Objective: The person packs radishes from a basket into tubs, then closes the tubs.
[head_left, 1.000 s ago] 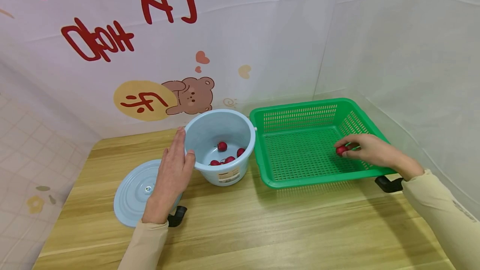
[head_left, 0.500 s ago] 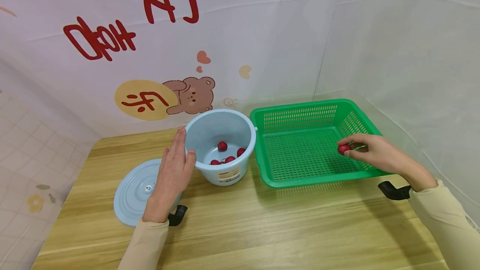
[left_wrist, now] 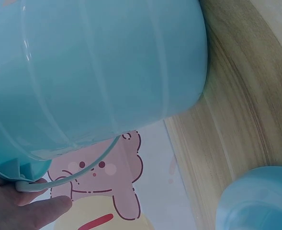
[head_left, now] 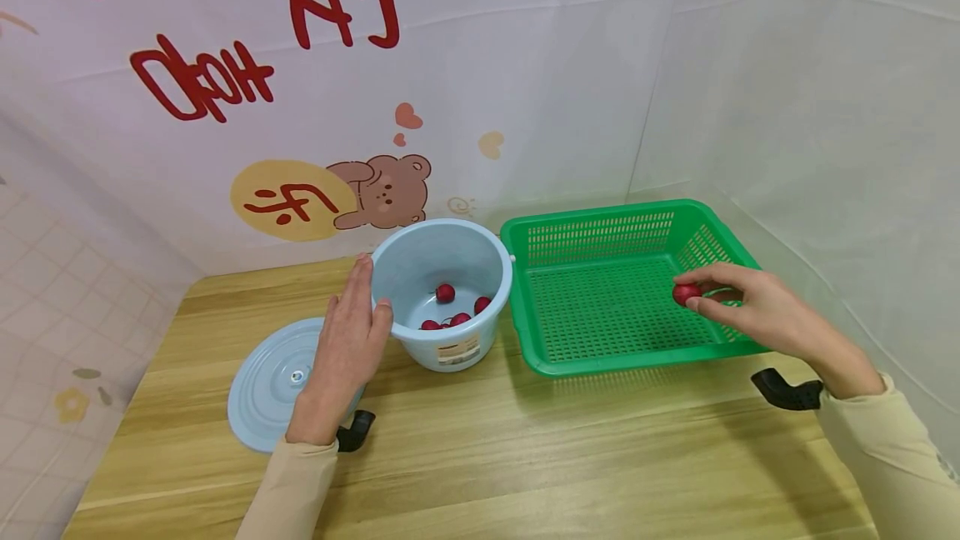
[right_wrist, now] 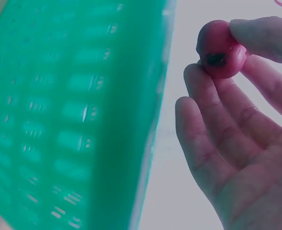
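My right hand (head_left: pixel 757 302) pinches a red hawthorn berry (head_left: pixel 686 294) between thumb and fingertips, above the right part of a green plastic basket (head_left: pixel 536 361). In the right wrist view the hawthorn berry (right_wrist: pixel 221 50) shows a dark crown, and the basket's slotted wall (right_wrist: pixel 78 120) stands beside the hand. My left hand (head_left: pixel 347 348) touches the left rim of a light blue bucket (head_left: pixel 442 232) with its fingers straight; in the left wrist view it (left_wrist: pixel 21 206) lies at the rim by the handle joint (left_wrist: pixel 23 186). Inside the bucket lie several red hawthorn berries (head_left: pixel 445 293).
A light blue lid (head_left: pixel 258 390) lies on the wooden table (head_left: pixel 540 473), partly under the left forearm in the head view. Bucket and basket stand side by side before a printed wall cloth (head_left: pixel 570 107). Another wall sheet (head_left: pixel 840 148) closes the right side.
My right hand has risen slightly and drawn to the right with the hawthorn berry held in it. The left hand stays at the bucket rim.
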Tool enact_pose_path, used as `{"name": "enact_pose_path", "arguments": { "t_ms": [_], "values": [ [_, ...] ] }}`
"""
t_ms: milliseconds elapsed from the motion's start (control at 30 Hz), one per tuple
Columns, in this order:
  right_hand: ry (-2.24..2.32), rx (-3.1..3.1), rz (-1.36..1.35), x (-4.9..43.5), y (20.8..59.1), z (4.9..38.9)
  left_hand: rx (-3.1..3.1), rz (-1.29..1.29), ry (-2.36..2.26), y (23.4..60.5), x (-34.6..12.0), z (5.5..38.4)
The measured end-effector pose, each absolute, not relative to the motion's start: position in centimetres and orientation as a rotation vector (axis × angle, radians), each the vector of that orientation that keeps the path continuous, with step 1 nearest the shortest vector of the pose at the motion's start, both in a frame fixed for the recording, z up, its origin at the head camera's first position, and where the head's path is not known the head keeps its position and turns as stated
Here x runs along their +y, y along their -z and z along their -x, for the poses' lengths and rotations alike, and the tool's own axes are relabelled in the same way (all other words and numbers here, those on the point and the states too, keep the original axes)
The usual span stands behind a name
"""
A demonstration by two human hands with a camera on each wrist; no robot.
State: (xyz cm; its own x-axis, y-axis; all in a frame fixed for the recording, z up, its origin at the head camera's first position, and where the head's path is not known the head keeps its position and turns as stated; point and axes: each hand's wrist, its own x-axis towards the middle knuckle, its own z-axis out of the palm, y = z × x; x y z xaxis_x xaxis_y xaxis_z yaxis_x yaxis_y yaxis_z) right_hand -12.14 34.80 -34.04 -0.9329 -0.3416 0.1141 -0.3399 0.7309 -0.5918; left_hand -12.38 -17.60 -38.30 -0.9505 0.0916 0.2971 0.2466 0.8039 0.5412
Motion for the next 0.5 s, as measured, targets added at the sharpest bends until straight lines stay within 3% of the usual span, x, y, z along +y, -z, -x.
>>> {"name": "enact_pose_path", "arguments": {
  "t_ms": [500],
  "values": [
    [1.198, 2.954, 0.621, 31.4, 32.4, 11.3, -2.734, 0.265, 0.879, 38.3, -17.7, 12.4]
  ]
}}
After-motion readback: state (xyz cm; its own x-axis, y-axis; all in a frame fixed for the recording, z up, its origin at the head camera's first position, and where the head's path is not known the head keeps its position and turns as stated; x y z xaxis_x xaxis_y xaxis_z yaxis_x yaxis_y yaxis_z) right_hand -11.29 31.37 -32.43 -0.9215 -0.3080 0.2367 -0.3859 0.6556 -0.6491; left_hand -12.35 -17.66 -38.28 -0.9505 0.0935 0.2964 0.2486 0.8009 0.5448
